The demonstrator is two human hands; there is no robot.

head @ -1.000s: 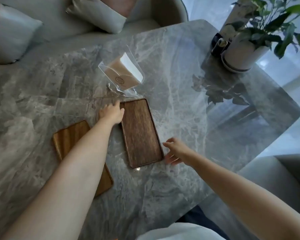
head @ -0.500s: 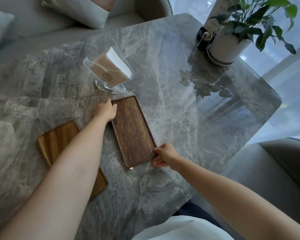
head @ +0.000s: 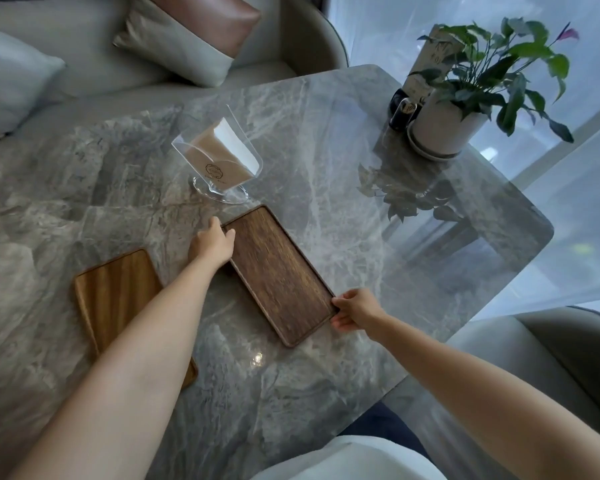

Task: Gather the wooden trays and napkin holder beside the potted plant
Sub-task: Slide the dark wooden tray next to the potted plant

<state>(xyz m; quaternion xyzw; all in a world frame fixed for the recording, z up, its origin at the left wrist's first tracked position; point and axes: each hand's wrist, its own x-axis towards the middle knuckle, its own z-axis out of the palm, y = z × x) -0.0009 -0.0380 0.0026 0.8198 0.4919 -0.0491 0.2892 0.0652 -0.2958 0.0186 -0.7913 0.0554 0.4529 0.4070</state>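
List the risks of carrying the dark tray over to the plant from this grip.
1. Both hands, left hand and right hand, pinch only opposite corners of the dark tray, so it could tilt or slip.
2. The clear napkin holder stands right past the tray's far end; a forward swing might knock it over.
3. Near the potted plant, small dark items and low leaves could get bumped.
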